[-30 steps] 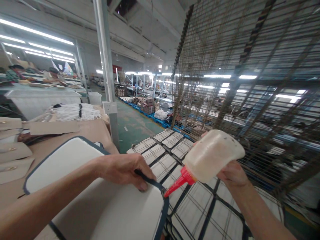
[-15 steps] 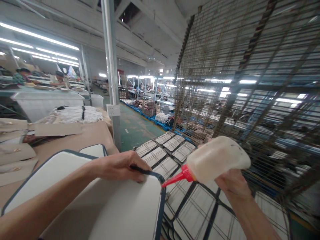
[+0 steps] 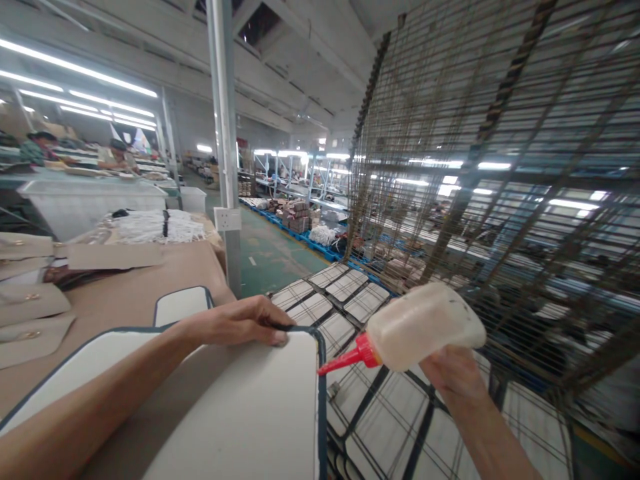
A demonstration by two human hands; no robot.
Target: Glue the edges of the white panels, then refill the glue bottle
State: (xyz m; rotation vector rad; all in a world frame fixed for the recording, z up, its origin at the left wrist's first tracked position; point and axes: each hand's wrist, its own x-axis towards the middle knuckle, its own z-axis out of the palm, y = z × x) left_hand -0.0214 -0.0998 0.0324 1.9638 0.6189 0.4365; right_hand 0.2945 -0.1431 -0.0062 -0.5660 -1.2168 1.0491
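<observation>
My left hand [image 3: 245, 322] pinches the top edge of a white panel [image 3: 250, 413] with dark blue edging and a rounded corner. In my right hand [image 3: 450, 367] is a cloudy squeeze bottle [image 3: 425, 327] with a red pointed nozzle [image 3: 345, 357]. The bottle is tilted, nozzle down to the left, its tip at the panel's right edge just below the corner. The bottle hides most of my right fingers. Under my left forearm lies another white panel [image 3: 95, 360] with the same blue edging, and a smaller one [image 3: 181, 305] sits behind it.
A wire rack [image 3: 370, 393] holding several white panels lies beyond the right edge; a tall wire mesh [image 3: 450, 133] rises behind it. A brown table [image 3: 190, 267] carries beige pieces [image 3: 30, 300] and white strips [image 3: 160, 227]. A metal post [image 3: 227, 133] stands ahead. People sit far left.
The nozzle tip has moved slightly down along the panel's right edge, away from the corner. The held panel sits a little more upright, and the panel behind it appears lower.
</observation>
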